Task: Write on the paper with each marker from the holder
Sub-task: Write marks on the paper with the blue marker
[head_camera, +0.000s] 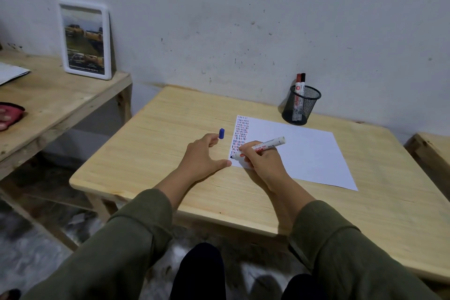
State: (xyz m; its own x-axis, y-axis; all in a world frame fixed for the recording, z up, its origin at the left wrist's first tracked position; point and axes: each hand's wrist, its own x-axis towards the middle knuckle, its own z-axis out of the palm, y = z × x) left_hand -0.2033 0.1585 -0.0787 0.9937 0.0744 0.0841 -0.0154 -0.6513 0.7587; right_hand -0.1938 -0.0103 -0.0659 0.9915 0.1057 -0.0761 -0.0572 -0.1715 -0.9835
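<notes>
A white sheet of paper [299, 153] lies on the light wooden table [170, 143]; rows of short red, blue and dark strokes fill a column along its left edge. My right hand [263, 163] grips an uncapped white marker [270, 143], and the marker's tip touches the paper's near-left corner. My left hand [204, 156] rests on the table just left of the paper, pinching a small blue cap [221, 133] at its fingertips with the thumb spread out. A black mesh holder [300, 107] behind the paper holds two capped markers [300, 85], one red and one black.
The holder stands close to the grey wall. A second wooden bench [48, 102] to the left carries a white-framed picture [85, 39], some paper and a pink item. Another wooden surface [431, 151] shows at the right edge. My knees are below the table's front edge.
</notes>
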